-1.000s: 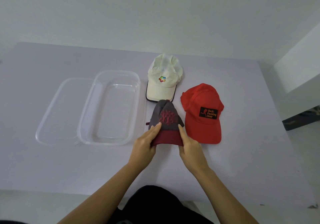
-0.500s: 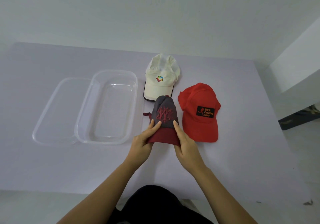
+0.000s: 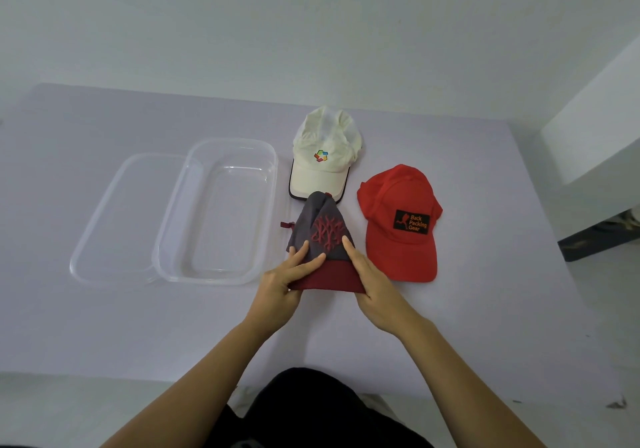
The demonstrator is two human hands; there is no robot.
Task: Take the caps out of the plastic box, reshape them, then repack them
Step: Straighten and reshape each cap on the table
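Reshaping the grey cap [image 3: 320,236]

Your left hand [image 3: 280,283] and right hand [image 3: 372,286] each pinch a brim edge, pressing the crown into shape; the plastic box [image 3: 216,210] waits open.

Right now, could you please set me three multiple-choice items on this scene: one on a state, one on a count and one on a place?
1. What is in the plastic box? A. Nothing. B. One cap. C. Three caps.
2. How many caps are in view? A. Two. B. Three. C. Four.
3. Where does the red cap lie? A. In the box. B. On the table, right of the grey cap. C. Left of the box.
Answers: 1 A, its bottom is bare; 2 B, white cap, red, grey; 3 B, beside the cap that the left hand and right hand grip.
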